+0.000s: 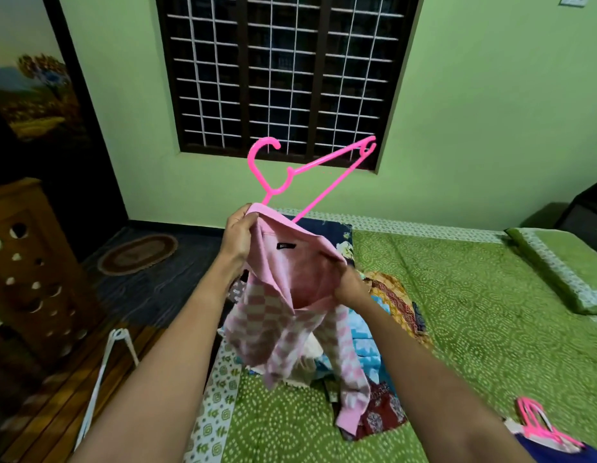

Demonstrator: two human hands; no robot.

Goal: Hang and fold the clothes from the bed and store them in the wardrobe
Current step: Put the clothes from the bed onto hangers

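Note:
I hold a pink and white checked garment (277, 332) up over the bed's left edge. My left hand (238, 237) grips its pink collar at the top left, where one end of a pink plastic hanger (324, 163) goes into the neck opening. The hanger's hook and other arm stick up in front of the window. My right hand (349, 285) pinches the collar's lower right edge. Below the garment lies a pile of mixed clothes (387, 315) on the green patterned bedsheet (474, 315).
Several pink hangers (541, 426) lie on the bed at the lower right. A green pillow (564, 265) is at the right. A wooden cabinet (29, 272) stands at the left, a white hanger (103, 372) near it, an oval rug (136, 253) on the floor.

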